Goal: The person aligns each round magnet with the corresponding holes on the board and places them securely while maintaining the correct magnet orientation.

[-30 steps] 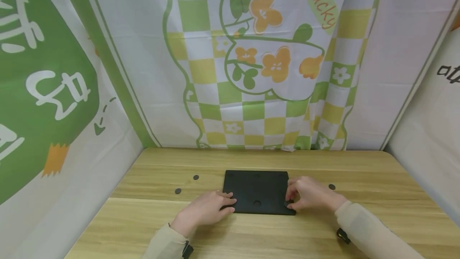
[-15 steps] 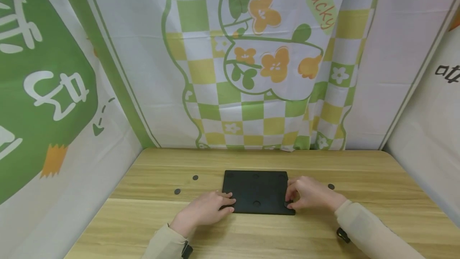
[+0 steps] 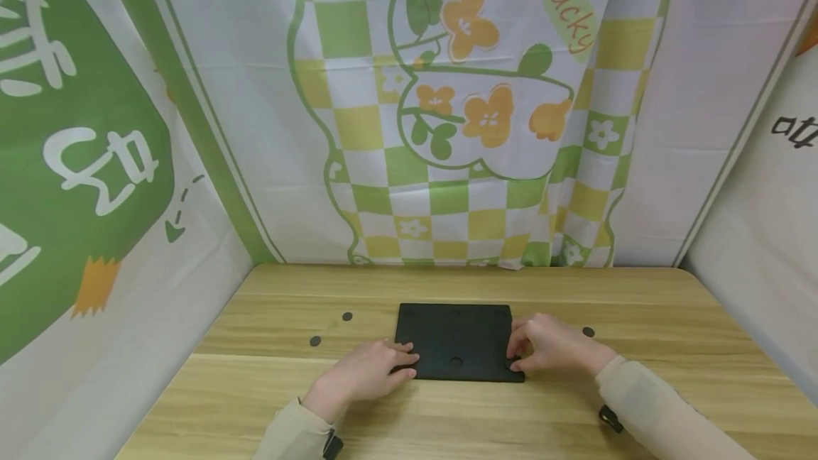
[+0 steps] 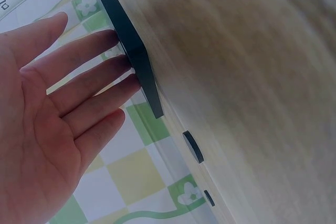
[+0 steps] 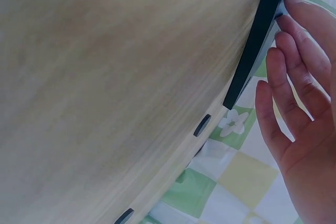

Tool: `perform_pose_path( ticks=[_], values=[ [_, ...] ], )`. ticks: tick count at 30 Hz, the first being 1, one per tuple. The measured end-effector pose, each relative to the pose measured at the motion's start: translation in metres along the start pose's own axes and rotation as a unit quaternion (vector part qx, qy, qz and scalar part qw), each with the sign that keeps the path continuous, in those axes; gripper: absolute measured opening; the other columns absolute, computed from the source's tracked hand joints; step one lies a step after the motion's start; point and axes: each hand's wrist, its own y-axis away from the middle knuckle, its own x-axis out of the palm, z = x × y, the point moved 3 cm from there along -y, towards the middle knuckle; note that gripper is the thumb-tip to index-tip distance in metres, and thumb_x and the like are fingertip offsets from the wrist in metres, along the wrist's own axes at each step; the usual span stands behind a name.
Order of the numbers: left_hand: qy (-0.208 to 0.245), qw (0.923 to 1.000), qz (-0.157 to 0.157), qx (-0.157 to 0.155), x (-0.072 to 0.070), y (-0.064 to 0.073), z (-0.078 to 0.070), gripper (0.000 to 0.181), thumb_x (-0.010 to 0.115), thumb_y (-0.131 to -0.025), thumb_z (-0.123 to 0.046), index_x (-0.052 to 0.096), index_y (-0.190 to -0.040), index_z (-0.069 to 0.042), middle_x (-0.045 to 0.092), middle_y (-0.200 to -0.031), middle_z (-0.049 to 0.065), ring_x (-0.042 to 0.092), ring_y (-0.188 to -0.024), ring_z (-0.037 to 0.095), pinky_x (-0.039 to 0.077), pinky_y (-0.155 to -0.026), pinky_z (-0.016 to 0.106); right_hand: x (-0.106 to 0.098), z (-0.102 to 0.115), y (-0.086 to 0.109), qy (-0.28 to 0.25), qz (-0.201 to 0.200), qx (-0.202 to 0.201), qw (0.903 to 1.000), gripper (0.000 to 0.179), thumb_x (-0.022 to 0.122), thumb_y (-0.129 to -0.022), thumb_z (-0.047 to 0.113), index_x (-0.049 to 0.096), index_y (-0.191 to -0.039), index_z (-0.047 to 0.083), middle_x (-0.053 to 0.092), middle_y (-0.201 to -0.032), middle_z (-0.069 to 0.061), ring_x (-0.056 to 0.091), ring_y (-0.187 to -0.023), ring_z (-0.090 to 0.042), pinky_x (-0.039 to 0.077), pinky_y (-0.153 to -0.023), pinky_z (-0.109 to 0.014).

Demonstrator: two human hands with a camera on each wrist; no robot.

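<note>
A flat black rectangular board [image 3: 454,339] lies on the wooden table, with faint round marks along its far and near edges. My left hand [image 3: 367,373] rests its fingertips on the board's left edge near the front corner; in the left wrist view its fingers [image 4: 100,72] are nearly straight. At the front right corner my right hand [image 3: 552,344] pinches a small round black disc [image 3: 511,363] between thumb and forefinger, low against the board. That disc is mostly covered by the fingertips. The other right fingers [image 5: 286,72] are loosely bent beside the board.
On the wooden table [image 3: 473,417], two dark discs lie left of the board, a nearer one [image 3: 315,341] and a farther one [image 3: 347,316]. Another dark disc [image 3: 588,331] lies beyond the right wrist. A printed curtain [image 3: 447,218] hangs behind the table's far edge.
</note>
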Motion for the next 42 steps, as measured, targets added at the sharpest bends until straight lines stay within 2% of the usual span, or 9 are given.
perform_pose_path(
  ticks=[4,11,28,42],
  values=[
    [0.002,1.0,0.003,0.001,0.001,0.0,0.001,0.037,0.052,-0.097,-0.038,0.064,-0.125,-0.017,0.056,-0.136,0.005,0.053,-0.125,0.029,0.043,-0.103,0.044,0.001,-0.001,0.0,-0.007,-0.003,-0.006,1.0,0.009,0.078,-0.077,0.03,0.072,-0.082,0.024,0.057,-0.079,0.015,0.055,-0.067,0.005,0.049,-0.06,-0.015],
    [0.009,0.9999,0.006,0.0,0.001,0.0,0.001,0.037,0.052,-0.097,-0.037,0.063,-0.125,-0.017,0.055,-0.136,0.005,0.052,-0.125,0.028,0.042,-0.104,0.045,0.001,-0.003,-0.001,-0.018,0.008,0.007,0.9998,0.009,0.078,-0.078,0.031,0.073,-0.083,0.026,0.058,-0.081,0.017,0.054,-0.068,0.007,0.049,-0.062,-0.016],
    [0.009,0.9999,0.007,0.003,-0.002,-0.001,0.0,0.037,0.052,-0.097,-0.036,0.064,-0.125,-0.016,0.056,-0.136,0.006,0.052,-0.125,0.029,0.044,-0.103,0.044,0.001,-0.002,0.001,-0.017,-0.005,-0.007,0.9998,0.008,0.078,-0.079,0.03,0.074,-0.084,0.026,0.059,-0.081,0.015,0.055,-0.069,0.007,0.05,-0.062,-0.016],
    [0.006,1.0,0.002,0.001,-0.001,0.0,0.0,0.036,0.052,-0.097,-0.036,0.064,-0.125,-0.016,0.055,-0.136,0.006,0.052,-0.125,0.031,0.043,-0.104,0.045,0.003,-0.009,0.009,-0.02,-0.045,-0.038,0.9981,0.01,0.076,-0.08,0.031,0.072,-0.088,0.025,0.062,-0.086,0.014,0.057,-0.07,0.003,0.051,-0.061,-0.017]
  ],
)
